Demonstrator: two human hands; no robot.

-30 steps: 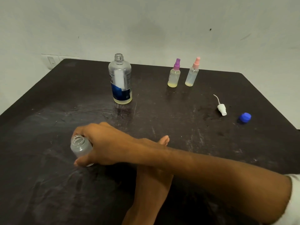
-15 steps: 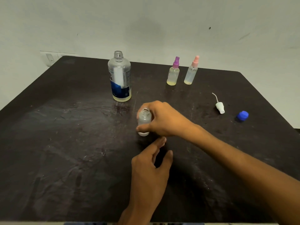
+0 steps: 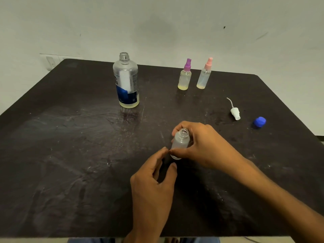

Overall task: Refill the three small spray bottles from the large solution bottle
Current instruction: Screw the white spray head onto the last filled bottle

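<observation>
Frosted bottle (image 3: 180,142) partly hidden by fingers (image 3: 178,152) — large bottle (image 3: 126,83) label unreadable.

right hand (image 3: 203,144) gripping open frosted bottle (image 3: 180,142), left hand (image 3: 154,186) beside

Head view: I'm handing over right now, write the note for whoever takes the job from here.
Right hand grips the uncapped frosted bottle upright at mid-table; it looks empty. Left hand is open, fingertips just beside the bottle.
Large solution bottle stands uncapped at the back, liquid low. Its blue cap and the white sprayer lie to the right.
Purple-top bottle and pink-top bottle stand capped, holding liquid; apparently done.
Left: fill the frosted bottle, refit the sprayer, recap the large one.
</observation>
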